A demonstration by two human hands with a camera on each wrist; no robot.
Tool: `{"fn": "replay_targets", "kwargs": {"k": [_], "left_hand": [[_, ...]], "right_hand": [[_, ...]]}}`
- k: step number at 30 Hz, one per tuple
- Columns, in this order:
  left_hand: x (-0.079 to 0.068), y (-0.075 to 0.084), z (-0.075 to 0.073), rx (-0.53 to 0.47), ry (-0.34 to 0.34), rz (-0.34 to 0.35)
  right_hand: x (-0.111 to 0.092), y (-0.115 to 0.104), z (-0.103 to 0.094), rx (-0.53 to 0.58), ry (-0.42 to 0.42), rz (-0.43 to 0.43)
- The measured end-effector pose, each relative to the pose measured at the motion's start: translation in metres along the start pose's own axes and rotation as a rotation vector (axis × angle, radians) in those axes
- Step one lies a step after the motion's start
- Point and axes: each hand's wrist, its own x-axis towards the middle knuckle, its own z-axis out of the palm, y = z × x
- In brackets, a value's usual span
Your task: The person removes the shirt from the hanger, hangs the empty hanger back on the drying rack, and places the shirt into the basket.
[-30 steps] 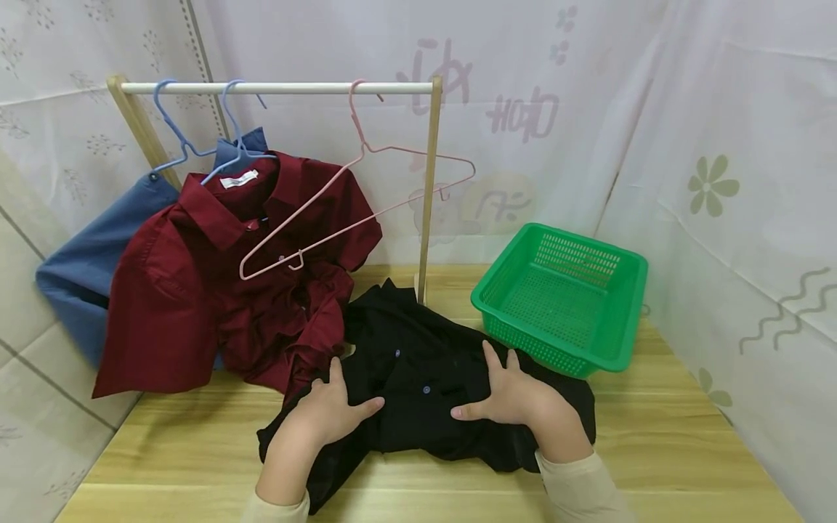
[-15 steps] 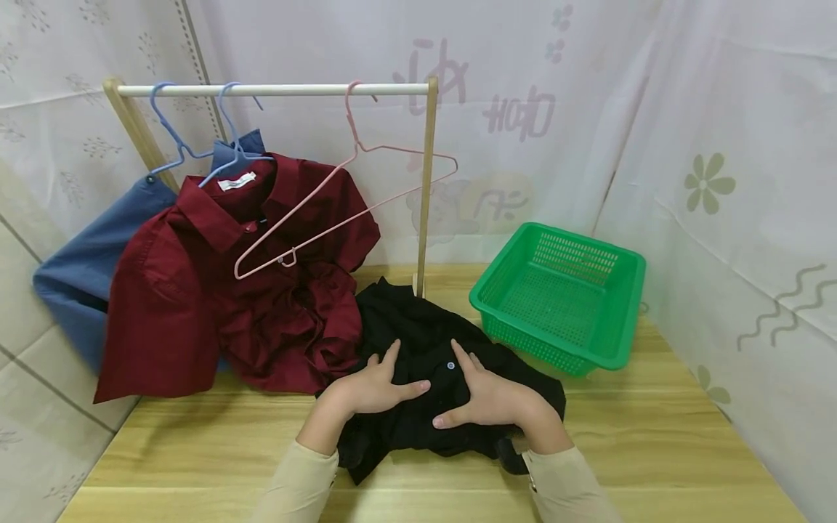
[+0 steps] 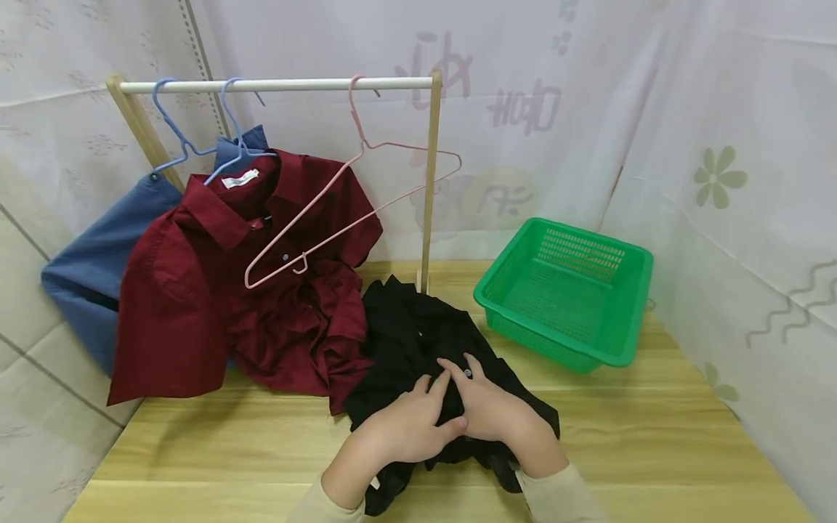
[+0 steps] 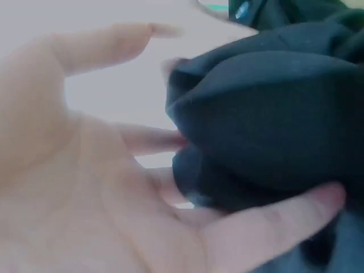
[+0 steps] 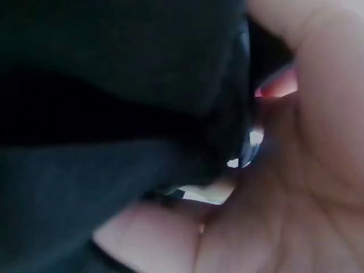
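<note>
A black shirt with small pale buttons lies bunched on the wooden table in the head view. My left hand rests on its near left part, fingers stretched forward. Beside it, my right hand lies over the right part, fingers pointing inward, and the two hands overlap near the fingertips. In the left wrist view, folds of black cloth sit beyond the palm, with the extended fingers along them. Black cloth fills most of the right wrist view, close against the palm, hiding some fingers.
On the left, a rack carries a dark red shirt and a blue garment on blue hangers. A bare pink hanger hangs at the rack's right. A green basket stands behind the black shirt, to the right.
Both hands have come together from either side, and the black shirt is bunched narrower between them. The red shirt's lower hem has shifted to the right a little.
</note>
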Motion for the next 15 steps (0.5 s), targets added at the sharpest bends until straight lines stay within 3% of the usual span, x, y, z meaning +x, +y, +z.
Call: {"fn": "replay_targets", "kwargs": {"k": [6,10,13,15], "left_hand": [[0.001,0.006,0.006,0.048,-0.111,0.161],[-0.001,0.010,0.009,0.078,-0.193,0.265],[-0.005,0.014,0.015,0.145,-0.233,0.262],[-0.007,0.016,0.021,0.219,-0.228,0.217]], "right_hand": [[-0.009,0.015,0.001,-0.151,0.081,0.054],[-0.023,0.024,-0.004,-0.173,0.042,0.090],[-0.031,0.029,-0.005,-0.178,0.021,0.107],[-0.034,0.033,-0.005,-0.184,0.021,0.099]]}}
